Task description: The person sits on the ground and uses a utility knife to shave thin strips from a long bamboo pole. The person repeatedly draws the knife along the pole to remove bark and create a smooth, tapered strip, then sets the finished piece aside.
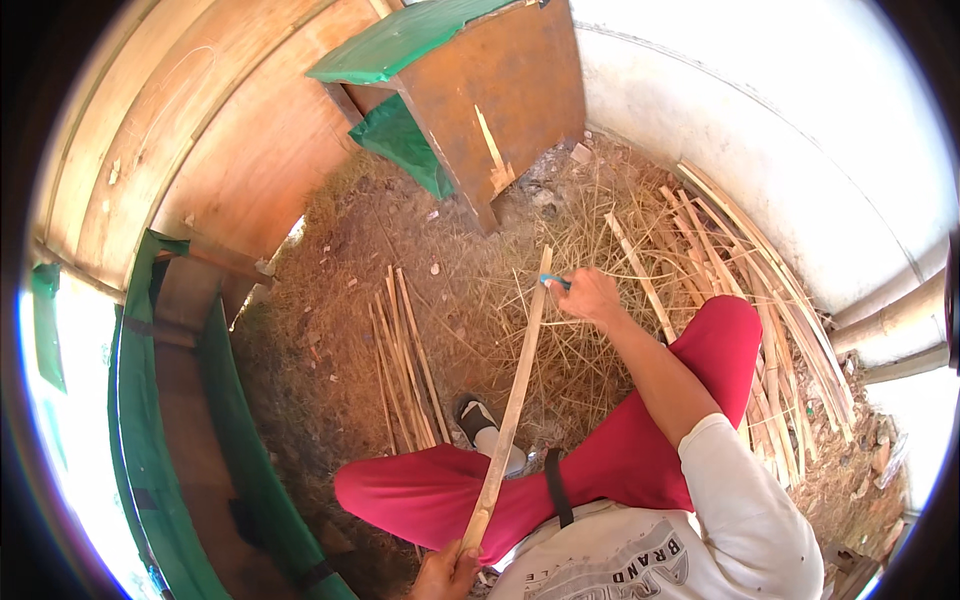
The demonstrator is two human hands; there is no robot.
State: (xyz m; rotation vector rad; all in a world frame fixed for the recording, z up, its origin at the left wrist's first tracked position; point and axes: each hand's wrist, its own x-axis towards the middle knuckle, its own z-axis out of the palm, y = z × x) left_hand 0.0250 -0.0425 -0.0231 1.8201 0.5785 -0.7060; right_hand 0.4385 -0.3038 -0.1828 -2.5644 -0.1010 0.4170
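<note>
A long, pale bamboo strip (519, 400) slants across my lap, its far end above the straw-covered ground. Near the lower edge, my left hand (442, 574) is closed around the strip's near end. My right hand (592, 298) reaches forward and is closed on a small blue-handled tool (556, 282). That blue piece lies against the strip close to its far tip; the rest of the tool is hidden by my fingers, so its exact kind does not show.
Several thin bamboo strips (405, 350) lie left of the held one. A larger pile of split bamboo (778, 300) spreads along the right wall, and shavings (590, 370) cover the ground. A wooden cabinet (490, 100) stands ahead; a green-covered frame (150, 430) is at left.
</note>
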